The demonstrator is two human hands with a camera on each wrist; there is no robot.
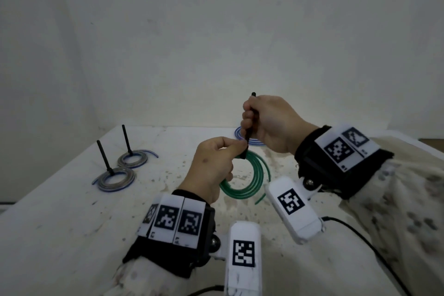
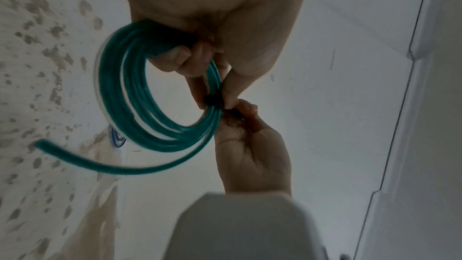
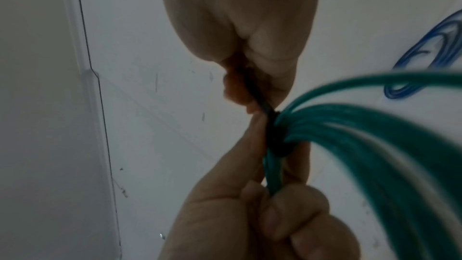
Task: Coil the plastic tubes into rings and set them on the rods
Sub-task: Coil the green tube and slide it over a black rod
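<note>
A green plastic tube (image 1: 255, 176) is wound into a ring of several turns and held above the table; its loose end (image 2: 75, 157) sticks out. My left hand (image 1: 236, 148) pinches the ring at its top, thumb and fingers closed round the bundled turns (image 3: 271, 183). A black tie strip (image 1: 249, 127) wraps the turns at that spot (image 3: 275, 137) and runs up into my right hand (image 1: 247, 120), which grips it in a fist. The strip's tip pokes out above the fist. Two black rods (image 1: 126, 138) (image 1: 103, 157) stand at the far left.
Each rod carries a grey and blue coiled ring (image 1: 132, 158) (image 1: 115, 179) at its base. Another blue coil (image 1: 253, 143) lies on the stained white table (image 1: 72, 223) behind my right hand. A plain wall closes the far side. Black cables trail near the front edge.
</note>
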